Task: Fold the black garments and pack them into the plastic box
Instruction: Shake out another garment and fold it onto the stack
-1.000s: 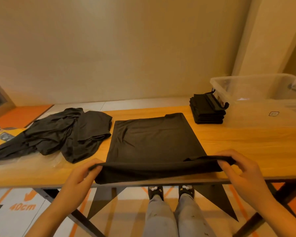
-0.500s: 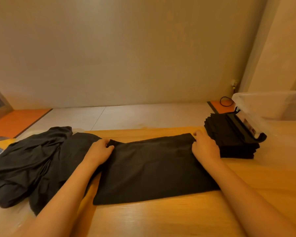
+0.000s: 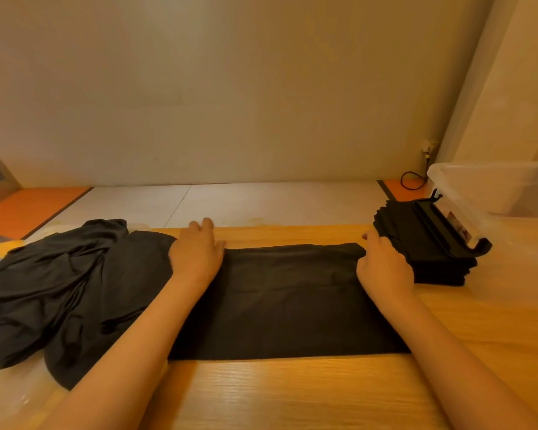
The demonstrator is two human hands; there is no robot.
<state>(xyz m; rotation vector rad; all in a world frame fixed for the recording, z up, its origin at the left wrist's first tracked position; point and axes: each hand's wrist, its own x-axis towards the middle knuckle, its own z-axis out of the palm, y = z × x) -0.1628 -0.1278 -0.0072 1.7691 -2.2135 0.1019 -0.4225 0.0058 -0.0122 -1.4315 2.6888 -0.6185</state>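
Observation:
A black garment point(image 3: 292, 299), folded in half into a wide flat band, lies across the middle of the wooden table point(image 3: 292, 395). My left hand point(image 3: 196, 252) rests flat on its far left corner with the fingers stretched forward. At the far right corner my right hand point(image 3: 382, 266) presses down, right beside a stack of folded black garments point(image 3: 432, 265). The clear plastic box point(image 3: 494, 187) stands at the far right, just behind that stack.
A loose heap of unfolded black garments point(image 3: 59, 274) covers the table's left side and touches the folded one. A black clip point(image 3: 454, 234) on the box leans over the stack. Beyond the table's far edge lies white and orange floor, with a black cable point(image 3: 412, 181).
The near hem, which both hands held up at the table's front, has been carried over to the far edge, halving the garment. Since then my left fingers have straightened onto the cloth.

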